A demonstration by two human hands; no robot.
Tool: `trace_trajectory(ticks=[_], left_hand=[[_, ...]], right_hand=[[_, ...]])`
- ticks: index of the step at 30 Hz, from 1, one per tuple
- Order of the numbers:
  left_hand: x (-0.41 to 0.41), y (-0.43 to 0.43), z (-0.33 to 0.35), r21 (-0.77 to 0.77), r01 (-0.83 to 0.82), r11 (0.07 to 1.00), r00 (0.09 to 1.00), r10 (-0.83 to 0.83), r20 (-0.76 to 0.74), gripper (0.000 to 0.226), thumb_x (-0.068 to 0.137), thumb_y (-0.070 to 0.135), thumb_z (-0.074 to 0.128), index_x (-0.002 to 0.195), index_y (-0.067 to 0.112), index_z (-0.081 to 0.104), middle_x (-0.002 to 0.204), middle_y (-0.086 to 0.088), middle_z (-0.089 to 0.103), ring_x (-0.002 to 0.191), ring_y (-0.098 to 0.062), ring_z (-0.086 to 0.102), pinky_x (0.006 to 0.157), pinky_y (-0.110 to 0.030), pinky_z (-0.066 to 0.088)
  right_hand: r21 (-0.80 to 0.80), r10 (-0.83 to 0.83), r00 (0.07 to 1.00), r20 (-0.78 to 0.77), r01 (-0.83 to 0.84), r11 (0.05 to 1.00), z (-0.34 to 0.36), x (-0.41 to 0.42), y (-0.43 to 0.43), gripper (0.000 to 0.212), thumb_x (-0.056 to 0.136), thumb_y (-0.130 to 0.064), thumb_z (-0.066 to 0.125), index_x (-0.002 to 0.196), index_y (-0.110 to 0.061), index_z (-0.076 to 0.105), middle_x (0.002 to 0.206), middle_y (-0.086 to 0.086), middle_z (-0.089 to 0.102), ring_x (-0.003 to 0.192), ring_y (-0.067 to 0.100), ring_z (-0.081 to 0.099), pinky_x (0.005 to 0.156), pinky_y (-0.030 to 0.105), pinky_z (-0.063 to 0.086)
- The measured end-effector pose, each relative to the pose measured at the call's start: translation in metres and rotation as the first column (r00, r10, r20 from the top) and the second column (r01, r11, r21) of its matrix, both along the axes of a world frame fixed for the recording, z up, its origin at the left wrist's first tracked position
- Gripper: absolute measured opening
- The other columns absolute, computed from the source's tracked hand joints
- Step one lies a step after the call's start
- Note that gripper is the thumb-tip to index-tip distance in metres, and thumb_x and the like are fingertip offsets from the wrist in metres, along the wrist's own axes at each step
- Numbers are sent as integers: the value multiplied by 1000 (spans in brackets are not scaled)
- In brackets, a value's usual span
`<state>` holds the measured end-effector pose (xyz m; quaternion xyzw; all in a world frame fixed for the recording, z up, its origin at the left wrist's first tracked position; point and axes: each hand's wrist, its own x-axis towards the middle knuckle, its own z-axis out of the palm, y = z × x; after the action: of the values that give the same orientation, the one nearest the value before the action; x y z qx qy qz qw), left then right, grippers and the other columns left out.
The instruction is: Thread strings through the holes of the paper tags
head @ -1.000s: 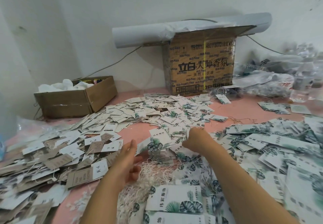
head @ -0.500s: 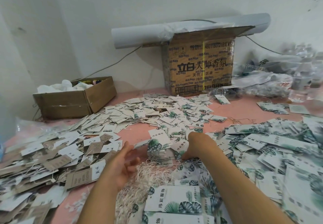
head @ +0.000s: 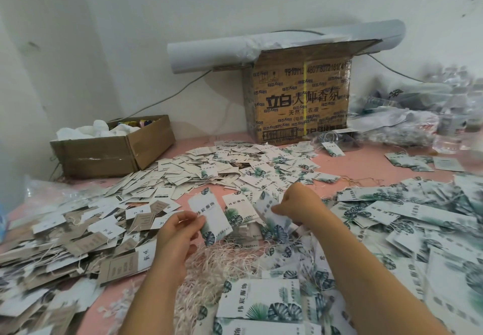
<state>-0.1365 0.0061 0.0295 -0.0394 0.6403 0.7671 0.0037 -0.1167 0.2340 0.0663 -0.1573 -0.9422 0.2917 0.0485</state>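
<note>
My left hand pinches the edge of a white paper tag with a green leaf print, held tilted above the table. My right hand is closed on another leaf-print tag just to the right of the first. A tangle of pale strings lies under and in front of both hands. Whether a string passes through either tag's hole cannot be made out.
Piles of tags cover the pink table: brown and white ones at left, leaf-print ones at right, more behind. An open low carton stands back left, a tall printed carton at the wall, plastic bags back right.
My left hand has taken hold of a leaf-print tag and lifted it. My right hand has drawn slightly right with its tag. The two tags now sit apart.
</note>
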Motion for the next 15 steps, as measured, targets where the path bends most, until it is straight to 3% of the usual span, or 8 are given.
trace_trajectory(ticks=[4,8,15], left_hand=[[3,7,4,-151,43,988,991,-61,-118,19,81,4,69,88,17,58,80,0,66,67,-16,58,55,-27,39],[7,11,12,-206,88,975,973,-129,-192,23,81,6,70,93,19,57,76,2,63,60,-12,57,55,-27,42],[13,19,34,-157,149,976,936,-191,-297,38,78,2,70,101,28,55,65,7,65,59,-9,65,49,-20,48]], right_hand=[[-234,41,975,-219,-93,968,15,6,-5,32,90,-27,59,64,-8,54,53,-2,46,38,6,37,43,17,35],[-517,165,943,-289,-299,802,26,16,-20,29,88,-26,62,65,-9,57,47,-5,48,31,3,30,34,15,27],[-476,232,935,-269,-338,812,26,21,-31,29,87,-28,64,65,-10,61,45,-5,45,32,5,29,34,17,26]])
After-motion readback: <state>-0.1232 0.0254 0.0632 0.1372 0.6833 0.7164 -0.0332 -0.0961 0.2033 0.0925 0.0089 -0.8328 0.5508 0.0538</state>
